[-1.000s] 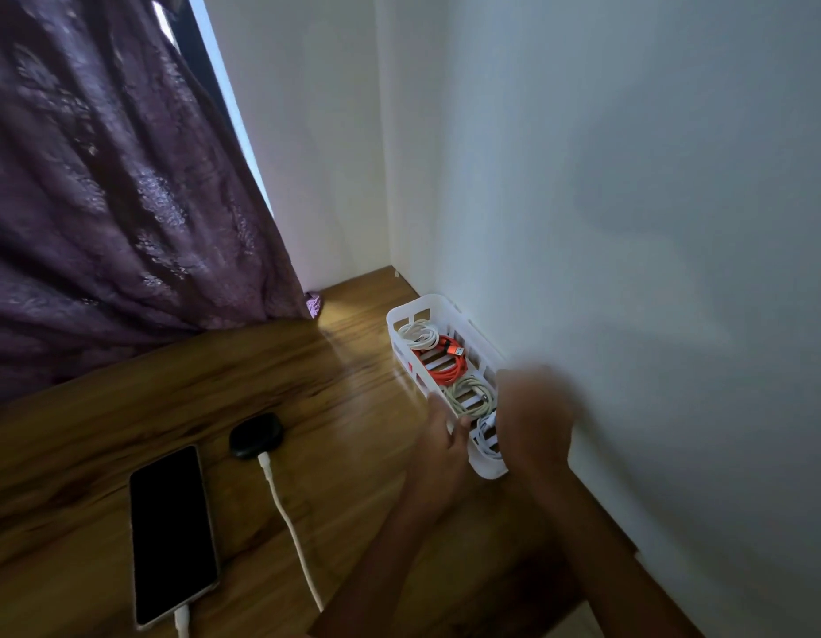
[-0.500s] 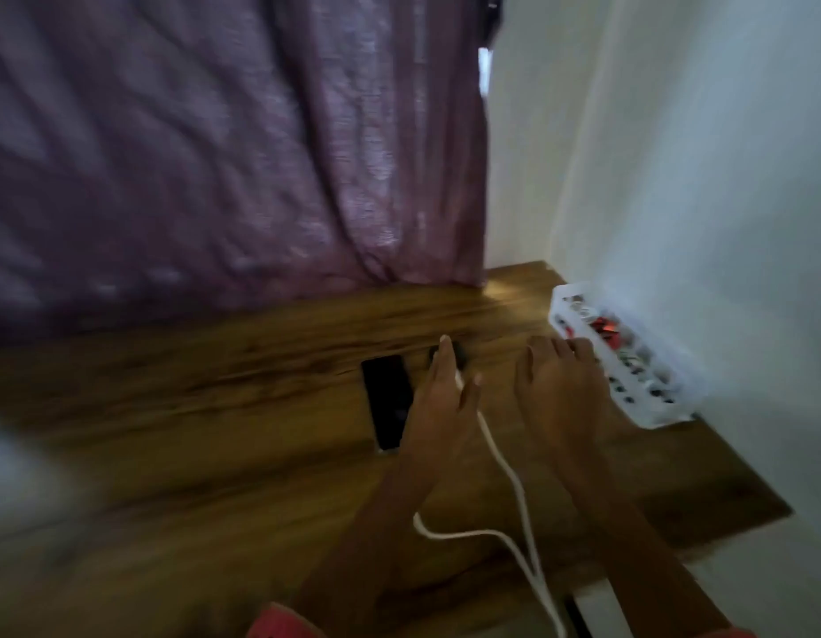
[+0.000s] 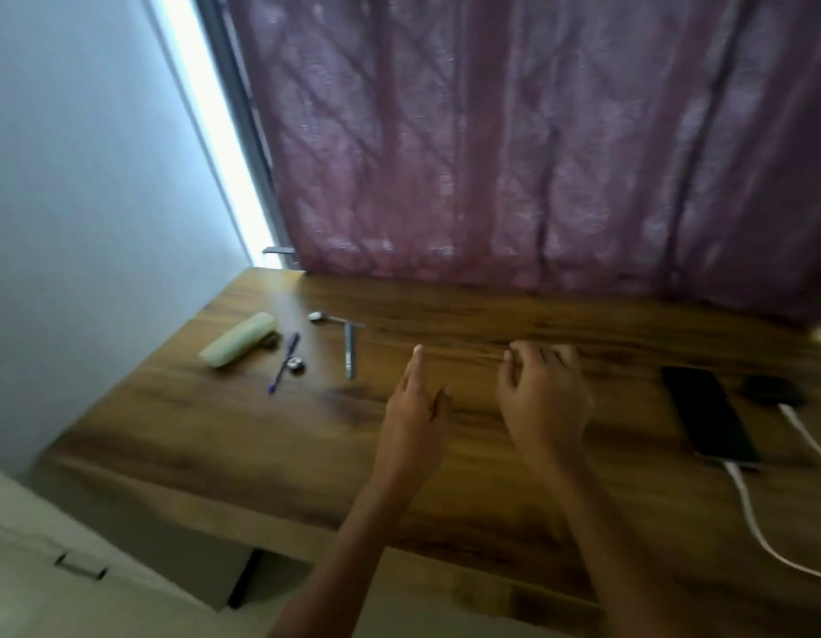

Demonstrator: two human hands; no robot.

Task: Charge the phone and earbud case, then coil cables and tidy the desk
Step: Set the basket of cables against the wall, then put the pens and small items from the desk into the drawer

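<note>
While both hands hover empty, the left hand (image 3: 413,407) (fingers loosely spread) is nearer than the right hand (image 3: 544,398) to the metal tool (image 3: 349,349), which lies far-left, pointing near-to-far.

Wooden desk (image 3: 261,444) bearing, upper left of the frame, a pale case (image 3: 237,339), pen (image 3: 284,361), spoon (image 3: 328,318) and metal tool (image 3: 349,349); at right, phone (image 3: 707,416) and earbud case (image 3: 773,391) (both cabled).

Both forearms reach forward over the desk's near edge — the left hand (image 3: 413,421) held edge-on with fingers extended, the right hand (image 3: 544,398) palm-down, fingers loosely curled — both empty.
</note>
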